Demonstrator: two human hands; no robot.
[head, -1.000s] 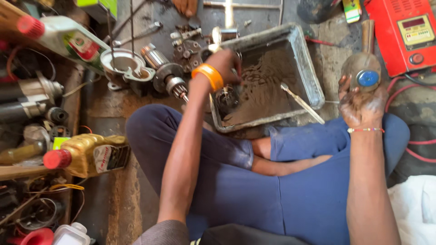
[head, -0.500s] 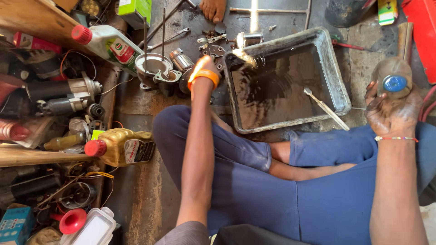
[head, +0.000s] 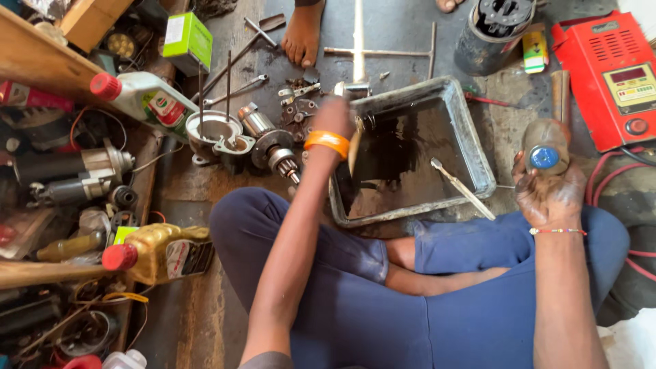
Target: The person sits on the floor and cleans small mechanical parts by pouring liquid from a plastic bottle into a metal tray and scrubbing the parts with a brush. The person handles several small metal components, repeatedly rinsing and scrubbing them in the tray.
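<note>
Here, the largest thing in hand is a grey metal tray (head: 478, 147), set on the floor before the crossed legs and tilted, so that dark oily liquid is pooled toward its near left corner. A thin metal tool (head: 459, 186) is laid across its near right rim. The tray's far left corner is gripped by the left hand (head: 335, 113), an orange wristband (head: 328, 141) worn below it; the fingers are hidden by blur and by the rim, so how tightly they are closed cannot be told. Left of the tray, a motor armature (head: 270, 142) and a round metal housing (head: 213, 131) are laid on the floor — close beside each other. A red box with a display (head: 608, 75) is placed at the far right. Just in front of it, a grimy plastic bottle with a blue cap (head: 545, 147) is held up in the right hand (head: 550, 191), fingers wrapped around its lower body — well apart from the tray.
</note>
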